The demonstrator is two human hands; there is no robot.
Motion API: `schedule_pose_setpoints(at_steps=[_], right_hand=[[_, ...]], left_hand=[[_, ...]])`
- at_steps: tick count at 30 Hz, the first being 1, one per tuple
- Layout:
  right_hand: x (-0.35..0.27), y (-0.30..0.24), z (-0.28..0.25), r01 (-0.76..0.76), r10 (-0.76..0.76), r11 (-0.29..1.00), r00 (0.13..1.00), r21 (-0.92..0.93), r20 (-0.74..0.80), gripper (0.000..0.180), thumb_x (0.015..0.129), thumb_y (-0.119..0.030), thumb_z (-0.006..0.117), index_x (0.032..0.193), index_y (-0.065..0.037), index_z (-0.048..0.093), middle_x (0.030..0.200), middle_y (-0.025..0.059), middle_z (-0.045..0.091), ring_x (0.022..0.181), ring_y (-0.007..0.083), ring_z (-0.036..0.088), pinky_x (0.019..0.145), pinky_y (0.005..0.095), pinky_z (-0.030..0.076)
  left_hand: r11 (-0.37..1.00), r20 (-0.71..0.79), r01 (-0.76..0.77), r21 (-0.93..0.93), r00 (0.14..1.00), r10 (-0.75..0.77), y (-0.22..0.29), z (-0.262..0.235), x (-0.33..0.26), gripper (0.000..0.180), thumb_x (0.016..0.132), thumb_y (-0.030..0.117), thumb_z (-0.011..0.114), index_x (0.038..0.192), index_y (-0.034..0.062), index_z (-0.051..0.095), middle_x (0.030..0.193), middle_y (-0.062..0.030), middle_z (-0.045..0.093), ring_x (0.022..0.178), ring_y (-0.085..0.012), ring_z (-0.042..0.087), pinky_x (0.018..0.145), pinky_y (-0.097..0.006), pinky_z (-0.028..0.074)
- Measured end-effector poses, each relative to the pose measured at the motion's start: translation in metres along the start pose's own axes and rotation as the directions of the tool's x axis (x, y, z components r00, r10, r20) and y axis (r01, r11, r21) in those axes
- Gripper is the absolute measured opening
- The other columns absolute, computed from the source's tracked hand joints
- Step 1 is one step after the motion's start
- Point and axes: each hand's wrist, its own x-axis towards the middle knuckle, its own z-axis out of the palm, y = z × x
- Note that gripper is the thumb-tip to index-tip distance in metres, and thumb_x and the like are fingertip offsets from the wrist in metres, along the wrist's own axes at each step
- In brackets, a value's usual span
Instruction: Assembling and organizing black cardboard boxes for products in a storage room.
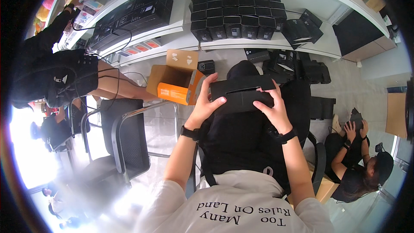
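Note:
A black cardboard box (242, 100) lies over my lap, with a long slit between its folded panels. On its left end is my left hand (205, 104), the thumb pressed on the near panel and the fingers round the side. My right hand (275, 108) grips the right end the same way, its thumb on the near panel and a fingertip close to the slit. The box's underside and inside are hidden. Left of my left hand stands an orange carton (173, 93) with its brown flaps up, and a small black box (206, 67) is just beyond it.
Several black boxes (233, 28) fill the white shelf ahead. Flat black cartons (282, 62) lie on the floor below it. An office chair (129, 133) stands at left, near a standing person (56, 73). At right a seated co-worker (345, 146) handles a black carton (355, 121).

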Motion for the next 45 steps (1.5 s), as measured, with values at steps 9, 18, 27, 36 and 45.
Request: schedule_pose_setpoints(at_steps=[9, 18, 27, 36, 45], right_hand=[[-0.003, -0.007, -0.025, -0.182, 0.116, 0.964, 0.944, 0.195, 0.308, 0.012, 0.075, -0.006, 0.084, 0.08, -0.016, 0.078, 0.167, 0.0129, 0.016, 0.155, 0.0293, 0.013, 0.123, 0.046, 0.017], [-0.005, -0.015, -0.008, 0.066, -0.076, 0.996, 0.984, 0.066, 0.164, 0.004, 0.081, -0.014, 0.08, 0.08, -0.012, 0.077, 0.164, 0.0179, 0.025, 0.152, 0.0326, 0.023, 0.121, 0.0456, 0.022], [0.013, -0.018, -0.002, -0.085, 0.088, 0.988, 0.996, -0.125, 0.019, 0.077, 0.078, -0.033, 0.087, 0.134, 0.0, 0.045, 0.135, 0.02, 0.043, 0.129, 0.0355, 0.047, 0.112, 0.0431, 0.038], [0.028, -0.028, -0.022, -0.206, 0.205, 0.969, 0.979, -0.136, -0.024, 0.052, 0.085, -0.012, 0.075, 0.123, 0.009, 0.046, 0.118, 0.0262, 0.066, 0.106, 0.0289, 0.069, 0.088, 0.0349, 0.056], [0.054, -0.018, -0.016, -0.283, 0.319, 0.933, 0.937, -0.221, 0.145, 0.086, 0.077, -0.028, 0.089, 0.135, 0.011, 0.039, 0.131, 0.0217, 0.057, 0.115, 0.0228, 0.061, 0.096, 0.032, 0.05]], left_hand=[[0.987, -0.286, 0.039, 0.154, 0.958, 0.007, -0.01, 0.017, 0.002, 0.086, 0.072, 0.037, 0.09, 0.139, 0.0052, 0.046, 0.132, -0.0178, 0.05, 0.123, -0.0271, 0.052, 0.105, -0.035, 0.042], [0.968, -0.335, 0.108, 0.226, 0.942, -0.027, -0.006, 0.025, -0.003, 0.09, 0.071, 0.008, 0.078, 0.146, -0.0017, 0.029, 0.138, -0.0173, 0.035, 0.13, -0.0298, 0.04, 0.11, -0.039, 0.036], [0.942, -0.017, 0.218, 0.254, 0.975, -0.221, 0.033, 0.008, -0.002, 0.09, 0.08, 0.01, 0.063, 0.157, 0.003, 0.017, 0.156, -0.0234, 0.027, 0.136, -0.0311, 0.04, 0.112, -0.036, 0.034], [0.862, -0.037, -0.045, 0.505, 0.997, 0.073, 0.043, -0.015, 0.009, 0.041, 0.077, -0.002, 0.053, 0.117, 0.0004, 0.057, 0.136, -0.0224, 0.054, 0.132, -0.031, 0.05, 0.108, -0.035, 0.039], [0.878, 0.1, 0.004, 0.479, 0.993, -0.059, 0.041, -0.021, 0.025, 0.024, 0.073, -0.004, 0.06, 0.096, 0.0016, 0.059, 0.135, -0.0224, 0.055, 0.118, -0.0373, 0.058, 0.097, -0.038, 0.049]])
